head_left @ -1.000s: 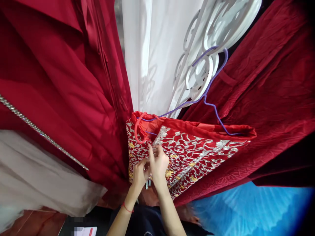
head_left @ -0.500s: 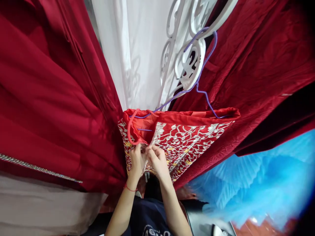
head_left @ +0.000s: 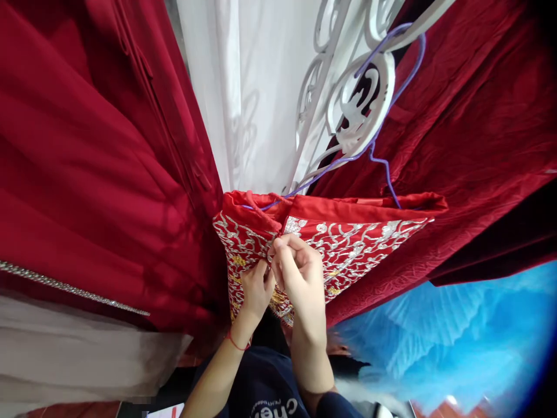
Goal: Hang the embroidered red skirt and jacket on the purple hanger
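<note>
A red garment with silver and gold embroidery hangs in front of me from a purple wire hanger. Its red satin top band runs nearly level, and a slit in it to the left of centre is drawn together. My right hand pinches at this seam, just below the band, on what looks like a zipper; the pull itself is hidden by the fingers. Lower on the same seam, my left hand is closed on the embroidered cloth and keeps it down.
The hanger hooks onto a white scrollwork frame, with white cloth behind. Dark red drapery hangs at left, and red patterned cloth at right. Blue ruffled fabric spreads at lower right, greyish fabric at lower left.
My right hand has moved up along the seam, and the gaping slit has closed to near the band. The left hand sits slightly lower. The view has shifted a little.
</note>
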The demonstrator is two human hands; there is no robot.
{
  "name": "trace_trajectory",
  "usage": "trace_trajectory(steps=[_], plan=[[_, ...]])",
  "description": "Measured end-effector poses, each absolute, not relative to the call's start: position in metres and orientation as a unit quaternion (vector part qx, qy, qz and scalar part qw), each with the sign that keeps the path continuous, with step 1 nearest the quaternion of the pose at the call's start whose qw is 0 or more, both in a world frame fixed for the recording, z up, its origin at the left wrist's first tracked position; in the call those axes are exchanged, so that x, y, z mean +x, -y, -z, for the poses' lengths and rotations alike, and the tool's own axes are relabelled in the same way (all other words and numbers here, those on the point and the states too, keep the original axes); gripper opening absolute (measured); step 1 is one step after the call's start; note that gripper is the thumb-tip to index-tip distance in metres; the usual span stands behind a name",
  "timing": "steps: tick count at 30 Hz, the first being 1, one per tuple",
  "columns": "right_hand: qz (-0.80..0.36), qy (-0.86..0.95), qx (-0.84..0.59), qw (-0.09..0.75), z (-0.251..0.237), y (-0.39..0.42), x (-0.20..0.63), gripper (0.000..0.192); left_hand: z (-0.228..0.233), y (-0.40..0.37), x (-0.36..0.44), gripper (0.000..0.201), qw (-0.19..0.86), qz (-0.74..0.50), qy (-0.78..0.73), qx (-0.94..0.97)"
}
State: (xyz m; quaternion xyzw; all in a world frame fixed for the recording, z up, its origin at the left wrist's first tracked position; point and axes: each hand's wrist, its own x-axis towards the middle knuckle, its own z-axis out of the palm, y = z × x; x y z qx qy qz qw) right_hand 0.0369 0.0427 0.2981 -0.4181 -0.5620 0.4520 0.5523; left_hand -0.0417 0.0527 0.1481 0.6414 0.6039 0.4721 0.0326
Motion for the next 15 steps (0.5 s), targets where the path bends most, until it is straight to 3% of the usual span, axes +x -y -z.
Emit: trace_trajectory(steps=[4, 11, 13, 15], plan=[[-0.448, 0.549, -0.395, 0.585, -0.31, -0.05, 0.035, 0.028, -0.151, -0.051, -0.039, 0.031, 0.043, -0.501, -0.596, 0.626], [-0.414, 0.576, -0.406, 0.576, -0.312, -0.055, 0.032, 0.028, -0.152, -0.051, -0.036, 0.035, 0.08, -0.526, -0.581, 0.615], [-0.341, 0.598, -0.433, 0.582, -0.311, -0.047, 0.039, 0.026, -0.155, -0.05, -0.039, 0.032, 0.089, -0.524, -0.584, 0.614], [-0.184, 0.582, -0.485, 0.626, -0.312, -0.034, 0.051, 0.02, -0.158, -0.045, -0.043, 0.028, 0.102, -0.518, -0.581, 0.62]])
